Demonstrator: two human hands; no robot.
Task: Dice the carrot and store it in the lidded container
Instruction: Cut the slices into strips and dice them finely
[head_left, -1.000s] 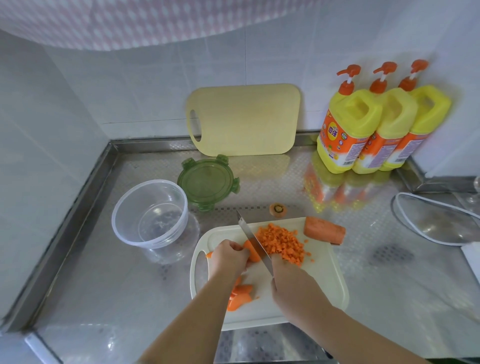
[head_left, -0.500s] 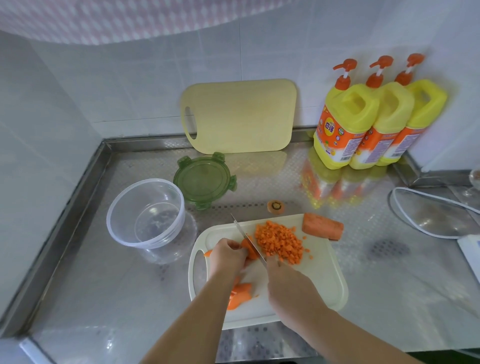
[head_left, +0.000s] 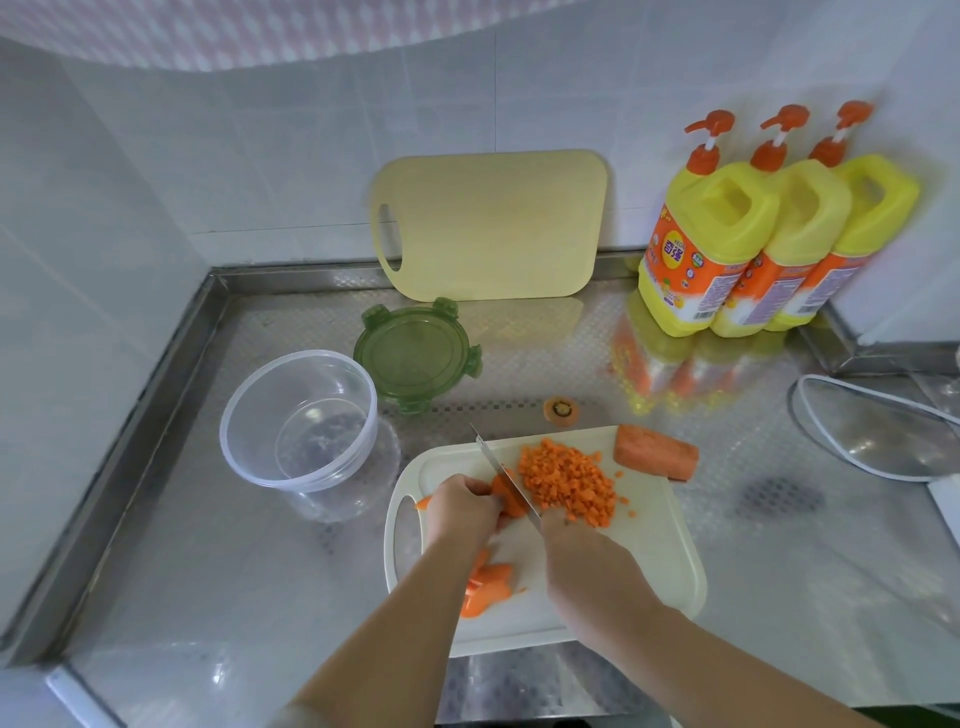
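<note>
— Where is the carrot just now?

— Nearly all on the white cutting board (head_left: 680, 566); only the cut-off top (head_left: 561, 409) lies on the counter (head_left: 208, 571) just behind it. A heap of dice (head_left: 566, 483) sits mid-board; a thick uncut chunk (head_left: 655, 458) lies at the far right corner; some strips (head_left: 485, 590) wait near the front edge.

— And the hands?

— The left hand (head_left: 462, 506) is curled over a carrot piece (head_left: 508, 496), pinning it down; the right hand (head_left: 587, 561) is wrapped round the handle of the knife (head_left: 506, 478), though the handle itself is hidden; the blade stands against that piece, tip pointing away.

— How should this cut go?

— By my judgement: fingertips tucked back, knuckles guiding the blade; narrow, even cuts to match the heap; finished dice swept right so they don't crowd the edge.

— And the container?

— The clear container (head_left: 298, 421) stands uncovered on the counter left of the board, its green lid (head_left: 415, 353) lying just behind it; it holds no carrot yet, so I'd call the task roughly midway.
</note>
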